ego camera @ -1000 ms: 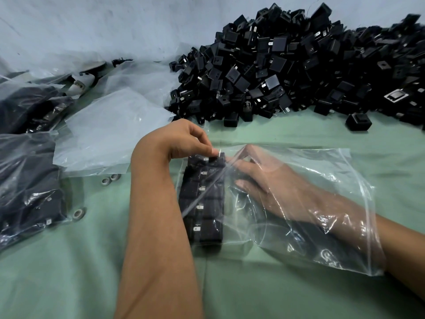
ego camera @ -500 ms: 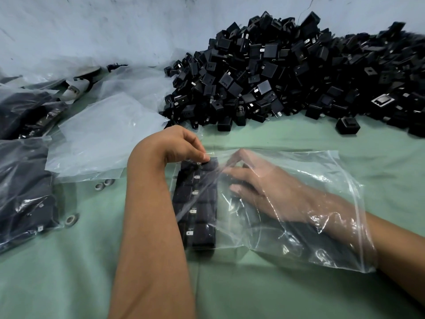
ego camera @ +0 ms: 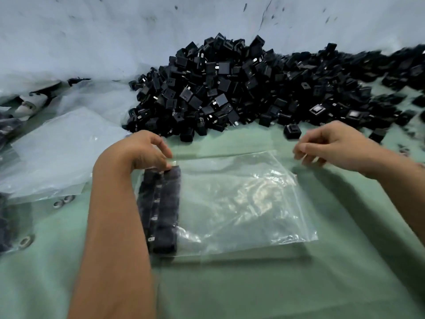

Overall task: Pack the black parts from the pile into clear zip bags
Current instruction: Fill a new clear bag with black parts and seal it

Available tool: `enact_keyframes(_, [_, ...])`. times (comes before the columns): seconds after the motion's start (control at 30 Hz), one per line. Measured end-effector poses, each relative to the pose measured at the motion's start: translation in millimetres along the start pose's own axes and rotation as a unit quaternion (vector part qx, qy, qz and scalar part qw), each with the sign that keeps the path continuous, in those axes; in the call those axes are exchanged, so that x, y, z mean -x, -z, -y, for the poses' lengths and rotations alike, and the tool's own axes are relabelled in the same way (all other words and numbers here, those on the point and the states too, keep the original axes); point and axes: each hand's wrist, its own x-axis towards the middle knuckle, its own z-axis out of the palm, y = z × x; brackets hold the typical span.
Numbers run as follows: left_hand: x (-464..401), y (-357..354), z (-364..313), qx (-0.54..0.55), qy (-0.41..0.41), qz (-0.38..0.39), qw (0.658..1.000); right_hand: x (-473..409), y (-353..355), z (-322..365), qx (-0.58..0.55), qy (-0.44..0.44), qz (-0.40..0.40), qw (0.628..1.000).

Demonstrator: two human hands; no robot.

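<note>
Left hand point(ego camera: 147, 149) apparently pinches crinkly clear bag point(ego camera: 241, 203) holding blocky parts point(ego camera: 161, 210).

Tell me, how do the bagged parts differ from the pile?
The bagged parts lie in neat rows inside the clear bag; the pile is loose and jumbled. The bagged parts are few, the pile is huge. Both are black parts on the green cloth.
</note>
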Motion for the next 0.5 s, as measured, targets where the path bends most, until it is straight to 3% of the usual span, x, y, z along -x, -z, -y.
enact_keyframes(0.07, [6, -4, -25, -0.016, -0.058, -0.036, 0.998, -18, -5, -8, 0.118, -0.009, -0.149, 0.982])
enact_keyframes(0.1, [9, -8, -40, -0.008, -0.104, -0.047, 0.993, -26, -9, -9, 0.185, 0.001, -0.16, 0.97])
enact_keyframes(0.23, [28, -45, -101, -0.002, -0.306, 0.023, 0.952, -47, -26, -15, 0.309, -0.001, -0.018, 0.951])
enact_keyframes(0.37, [43, -94, -135, -0.118, -0.383, 0.111, 0.909, -34, -29, -13, 0.263, 0.02, -0.052, 0.963])
enact_keyframes(0.5, [43, -107, -139, -0.193, -0.383, 0.126, 0.895, 3, -20, -2, 0.101, 0.031, -0.104, 0.989])
